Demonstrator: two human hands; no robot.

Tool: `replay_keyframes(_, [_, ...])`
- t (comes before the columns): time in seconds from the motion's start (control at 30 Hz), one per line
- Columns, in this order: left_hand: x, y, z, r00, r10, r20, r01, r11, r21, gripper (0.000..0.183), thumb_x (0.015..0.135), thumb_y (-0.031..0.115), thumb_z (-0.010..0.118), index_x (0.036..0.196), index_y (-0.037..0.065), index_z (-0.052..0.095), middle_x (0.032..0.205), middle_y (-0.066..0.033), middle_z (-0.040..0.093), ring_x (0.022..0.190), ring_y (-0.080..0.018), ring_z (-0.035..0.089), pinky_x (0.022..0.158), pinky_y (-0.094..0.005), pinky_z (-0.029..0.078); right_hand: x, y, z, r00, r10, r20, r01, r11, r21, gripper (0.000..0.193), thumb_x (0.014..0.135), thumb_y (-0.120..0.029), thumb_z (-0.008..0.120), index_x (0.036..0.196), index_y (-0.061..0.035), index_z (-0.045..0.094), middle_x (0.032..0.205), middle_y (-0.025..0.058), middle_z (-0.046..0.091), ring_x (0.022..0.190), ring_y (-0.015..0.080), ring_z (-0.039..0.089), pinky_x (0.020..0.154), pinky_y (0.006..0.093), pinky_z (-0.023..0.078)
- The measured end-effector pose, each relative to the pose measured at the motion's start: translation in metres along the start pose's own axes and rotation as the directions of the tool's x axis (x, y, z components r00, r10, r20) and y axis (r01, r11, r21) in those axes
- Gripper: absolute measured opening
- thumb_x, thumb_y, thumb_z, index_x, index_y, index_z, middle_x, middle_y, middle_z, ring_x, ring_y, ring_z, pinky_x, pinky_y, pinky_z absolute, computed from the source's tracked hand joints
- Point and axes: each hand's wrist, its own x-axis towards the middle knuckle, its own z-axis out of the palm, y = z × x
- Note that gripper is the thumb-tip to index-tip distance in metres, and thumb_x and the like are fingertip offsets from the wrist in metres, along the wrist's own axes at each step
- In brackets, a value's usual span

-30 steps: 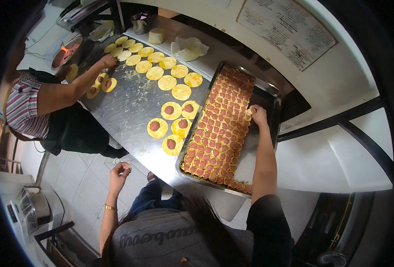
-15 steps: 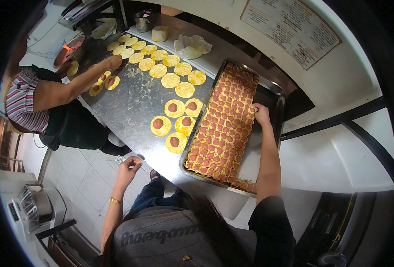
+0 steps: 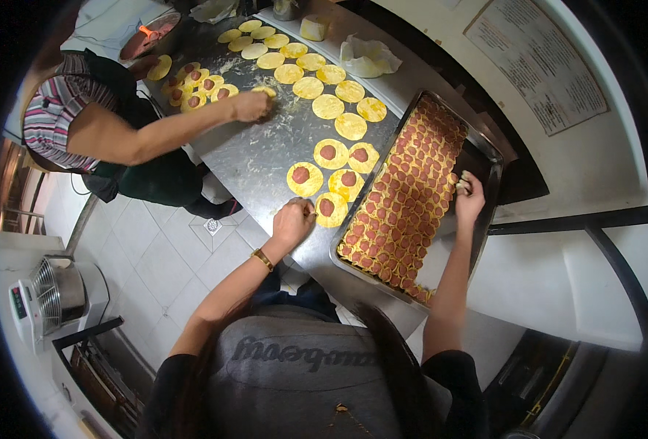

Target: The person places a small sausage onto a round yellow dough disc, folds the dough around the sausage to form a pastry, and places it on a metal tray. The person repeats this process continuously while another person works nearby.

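1. Head view: the metal tray sits on the counter, near the right hand.
2. Completed portion: tight rows of filled dough pieces, each showing a pink center, cover the left and middle of the tray. Judged by area, the tray is well past half full.
3. Remaining portion: a bare strip runs along the tray's right side, beside the rows.
4. Right hand: positioned over the bare strip, next to the edge of the rows. Fingers are partly curled; pale patches show at the fingertips. Whether a piece is held cannot be told.
5. Left hand: fingers drawn narrow at the left edge of the nearest filled round. Contact appears likely; a firm grip cannot be confirmed.
6. Pending stock, near: five flat rounds bearing filling, including that nearest one, lie just left of the tray, unfolded.
7. Pending stock, far: plain yellow rounds lie beyond these without filling. A separate cluster of filled rounds lies near the co-worker, whose hand is at another yellow round.
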Motion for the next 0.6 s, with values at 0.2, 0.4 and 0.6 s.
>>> replay_keyframes(0.2, [0.000, -0.030, -0.011, 0.998, -0.059, -0.034, 0.051, 0.981, -0.185, 0.018, 0.072, 0.014, 0.069, 0.081, 0.002, 0.059, 0.079, -0.0138, 0.062, 0.070, -0.0322, 0.062, 0.064, -0.0398, 0.050, -0.109, -0.121, 0.071, 0.876, -0.324, 0.357, 0.329, 0.943, 0.049, 0.029, 0.074, 0.005, 0.057, 0.101, -0.0037, 0.063, 0.104, 0.0129, 0.063, 0.094, 0.0285, 0.062, 0.082, 0.0349, 0.049])
replay_keyframes(0.4, [0.002, -0.007, 0.007, 0.998, 0.023, -0.064, -0.021, 0.999, 0.028, 0.020, 0.077, 0.021, 0.069, 0.089, 0.007, 0.062, 0.089, -0.0142, 0.060, 0.079, -0.0320, 0.062, 0.068, -0.0409, 0.050, -0.150, -0.175, 0.099, 0.843, -0.256, 0.473, 0.203, 0.966, 0.162, 0.028, 0.074, 0.006, 0.055, 0.098, -0.0027, 0.064, 0.099, 0.0129, 0.062, 0.093, 0.0303, 0.061, 0.083, 0.0345, 0.048])
replay_keyframes(0.6, [-0.005, -0.027, 0.004, 0.999, -0.033, -0.031, 0.021, 0.942, -0.334, 0.011, 0.082, 0.013, 0.060, 0.086, 0.003, 0.056, 0.081, -0.0069, 0.055, 0.072, -0.0181, 0.058, 0.063, -0.0333, 0.048, -0.168, -0.168, 0.098, 0.826, -0.216, 0.520, 0.144, 0.974, 0.177, 0.028, 0.073, 0.006, 0.056, 0.099, -0.0019, 0.064, 0.099, 0.0138, 0.062, 0.093, 0.0309, 0.061, 0.082, 0.0347, 0.048])
